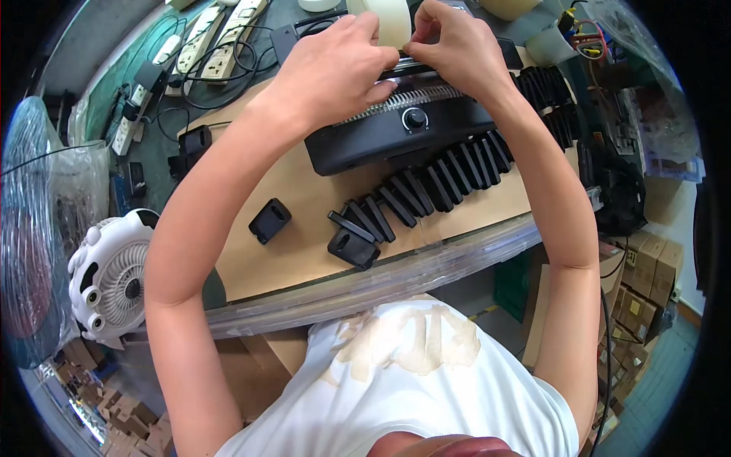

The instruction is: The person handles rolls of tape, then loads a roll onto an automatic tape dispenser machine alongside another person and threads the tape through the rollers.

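Observation:
Both my hands meet at the top of a black machine [358, 145] with a round knob [415, 118] and a ribbed strip along its upper edge. My left hand [335, 68] has its thumb and fingers bent together near the front of a pale, creamy roll [394, 27]. From the other side, my right hand [461, 49] pinches with thumb and forefinger close by the roll. Whatever lies between the fingertips of either hand is too small to make out. Below the machine, several flat black plastic pieces [442, 186] stand in a slanting row. One similar piece [270, 221] lies apart on the brown board.
More black pieces [548, 99] are stacked right of the machine. Power strips [228, 46] and tangled cables lie at the upper left. A white fan [122, 282] stands at the left edge. A translucent cup [550, 46] sits upper right. Plastic wrap [381, 274] covers the table's front edge.

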The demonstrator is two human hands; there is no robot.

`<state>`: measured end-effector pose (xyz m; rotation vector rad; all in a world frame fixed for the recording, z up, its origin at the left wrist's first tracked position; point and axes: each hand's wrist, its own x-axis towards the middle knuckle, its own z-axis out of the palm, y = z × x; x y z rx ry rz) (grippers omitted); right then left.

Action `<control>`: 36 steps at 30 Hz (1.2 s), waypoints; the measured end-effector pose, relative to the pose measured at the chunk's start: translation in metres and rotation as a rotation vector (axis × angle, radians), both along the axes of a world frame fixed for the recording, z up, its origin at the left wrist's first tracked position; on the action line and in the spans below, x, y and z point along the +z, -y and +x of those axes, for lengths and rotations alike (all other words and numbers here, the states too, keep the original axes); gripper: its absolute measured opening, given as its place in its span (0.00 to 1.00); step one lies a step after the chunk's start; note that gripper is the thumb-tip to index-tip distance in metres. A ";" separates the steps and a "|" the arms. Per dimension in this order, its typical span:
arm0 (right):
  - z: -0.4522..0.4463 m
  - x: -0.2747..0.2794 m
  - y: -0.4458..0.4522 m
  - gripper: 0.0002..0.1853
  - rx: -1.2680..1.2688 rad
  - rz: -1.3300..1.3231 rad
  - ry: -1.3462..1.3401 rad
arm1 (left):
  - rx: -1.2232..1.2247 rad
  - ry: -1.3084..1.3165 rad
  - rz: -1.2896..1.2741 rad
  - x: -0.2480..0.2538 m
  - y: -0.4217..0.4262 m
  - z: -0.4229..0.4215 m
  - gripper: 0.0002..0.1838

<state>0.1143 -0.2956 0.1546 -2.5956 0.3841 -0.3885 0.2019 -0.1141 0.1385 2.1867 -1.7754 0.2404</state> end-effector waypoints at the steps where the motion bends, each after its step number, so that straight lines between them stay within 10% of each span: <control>1: 0.000 0.001 0.000 0.12 -0.001 -0.008 -0.012 | -0.003 -0.021 -0.006 0.002 -0.001 0.001 0.12; 36: 0.002 0.007 0.015 0.13 0.182 0.027 -0.116 | -0.137 0.079 0.007 0.017 0.005 -0.004 0.12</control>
